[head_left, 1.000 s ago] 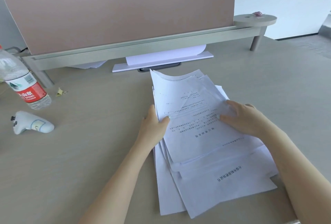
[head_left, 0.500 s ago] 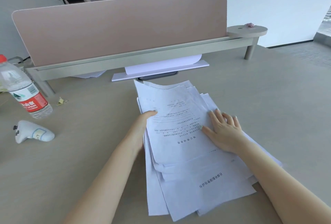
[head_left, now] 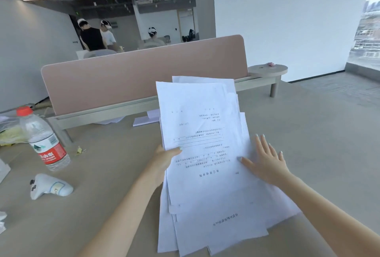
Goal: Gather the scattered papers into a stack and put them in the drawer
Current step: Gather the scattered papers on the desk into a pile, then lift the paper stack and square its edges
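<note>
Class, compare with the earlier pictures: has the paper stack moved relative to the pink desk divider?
Yes. The paper stack has tilted upward; its far edge now overlaps the pink divider, where it earlier lay short of it.

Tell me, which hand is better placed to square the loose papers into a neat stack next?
Probably the right hand. It lies open and flat against the right edge of the papers, free to push the fanned sheets inward. The left hand already pinches the left edge, thumb on top, so it holds them steady.

The papers (head_left: 205, 154) are thin, matt white sheets with printed text. The desk (head_left: 308, 143) looks smooth and matt beige. The bottle (head_left: 44, 139) is clear, glossy plastic.
</note>
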